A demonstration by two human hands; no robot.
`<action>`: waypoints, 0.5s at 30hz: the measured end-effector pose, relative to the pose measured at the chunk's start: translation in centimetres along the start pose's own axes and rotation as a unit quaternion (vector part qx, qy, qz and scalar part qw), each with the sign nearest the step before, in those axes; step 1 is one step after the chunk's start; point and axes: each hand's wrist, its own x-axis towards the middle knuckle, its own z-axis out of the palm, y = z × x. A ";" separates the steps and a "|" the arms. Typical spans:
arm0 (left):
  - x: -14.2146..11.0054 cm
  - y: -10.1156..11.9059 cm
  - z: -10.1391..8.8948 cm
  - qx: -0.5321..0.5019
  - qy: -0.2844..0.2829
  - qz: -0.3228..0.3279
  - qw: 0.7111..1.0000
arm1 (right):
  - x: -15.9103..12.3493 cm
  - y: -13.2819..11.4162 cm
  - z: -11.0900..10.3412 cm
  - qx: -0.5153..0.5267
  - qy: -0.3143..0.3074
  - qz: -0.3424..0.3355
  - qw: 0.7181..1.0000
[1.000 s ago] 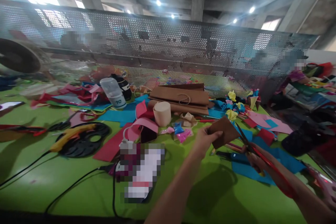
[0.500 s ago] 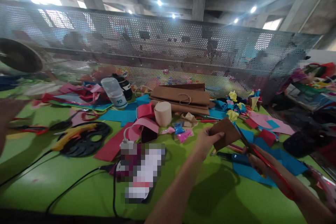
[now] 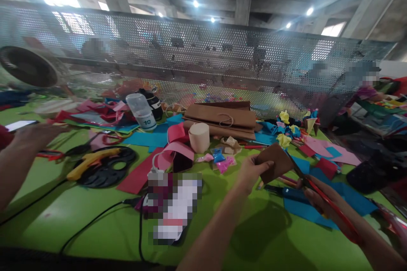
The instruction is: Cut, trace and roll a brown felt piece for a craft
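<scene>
My left hand (image 3: 249, 174) pinches a small brown piece of paper (image 3: 275, 162) by its left edge, the thumb lying on top. Red-handled scissors (image 3: 330, 205) are in my right hand (image 3: 319, 192), their dark blades at the right edge of the brown paper. Whether the blades are parted I cannot make out. Under the hands lie a dark blue tool (image 3: 294, 194) and blue paper (image 3: 345, 197) on the green table (image 3: 254, 241). Left of my left hand are small pink and blue packets (image 3: 224, 161).
A phone (image 3: 178, 211) and a plug with cords lie front centre. A yellow glue gun (image 3: 92, 163) rests on a black palette (image 3: 111, 167). Folded brown paper (image 3: 219, 116), a cream roll (image 3: 199, 137) and a plastic cup (image 3: 141, 112) stand behind. Another person's arm (image 3: 19, 161) reaches in at left.
Another person's hand has come further in over the table at far left. My hands, the brown paper and the scissors keep nearly the same pose; the view has shifted slightly.
</scene>
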 end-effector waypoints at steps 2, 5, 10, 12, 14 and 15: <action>0.0 0.0 0.0 -0.003 0.000 -0.004 1.000 | 0.0 -0.1 0.0 0.012 -0.010 -0.001 1.000; -0.1 0.1 0.0 -0.001 0.001 -0.011 1.000 | 0.0 -0.3 0.0 0.020 -0.006 -0.003 1.000; -0.2 0.3 0.0 0.003 0.004 -0.019 1.000 | 0.1 -0.2 -0.2 0.016 -0.014 0.003 1.000; -0.2 0.4 0.0 -0.001 0.001 -0.018 1.000 | 0.2 0.2 -0.3 0.017 -0.018 0.005 1.000; -0.2 0.5 0.1 -0.006 -0.001 -0.020 1.000 | 0.3 0.7 -0.4 0.018 -0.020 0.005 1.000; -0.3 0.5 0.1 -0.008 -0.002 -0.022 1.000 | 0.4 0.9 -0.4 0.020 -0.018 0.003 1.000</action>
